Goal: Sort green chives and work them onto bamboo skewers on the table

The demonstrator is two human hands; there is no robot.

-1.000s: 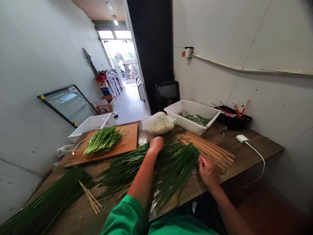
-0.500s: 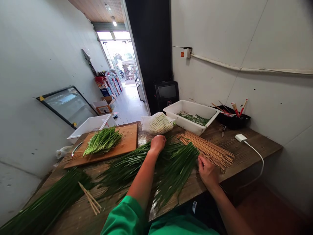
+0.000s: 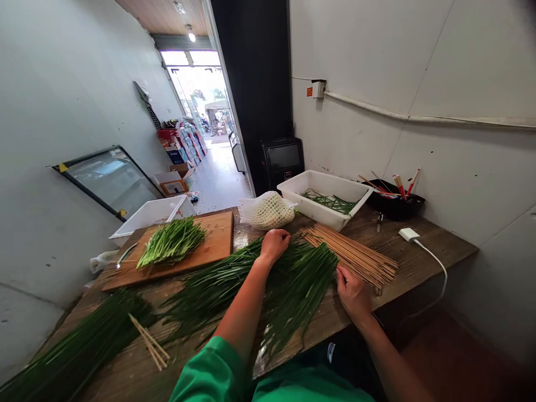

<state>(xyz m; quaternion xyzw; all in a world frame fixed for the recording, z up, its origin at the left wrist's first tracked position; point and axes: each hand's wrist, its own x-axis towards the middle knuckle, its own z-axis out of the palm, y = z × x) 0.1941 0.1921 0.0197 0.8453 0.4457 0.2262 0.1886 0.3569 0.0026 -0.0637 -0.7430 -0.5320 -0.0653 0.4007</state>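
My left hand [image 3: 274,244] is curled into a loose fist on top of a spread of long green chives [image 3: 234,285] in the middle of the wooden table [image 3: 431,237]. What its fingers grip is hidden. My right hand [image 3: 353,292] rests at the near end of a pile of bamboo skewers [image 3: 352,254], with its fingers bent onto the sticks beside the chive tips.
A cutting board [image 3: 218,243] holds trimmed chive ends [image 3: 171,242]. Behind lie a white foam net [image 3: 268,210], a white tub [image 3: 322,198] with a few chives, a black bowl of chopsticks [image 3: 396,204], a charger [image 3: 409,234]. More chives [image 3: 79,352] and loose skewers [image 3: 148,340] lie at the left.
Both hands stay almost where they were; the left fist has shifted slightly toward the far side of the chives. The view has drifted a little.
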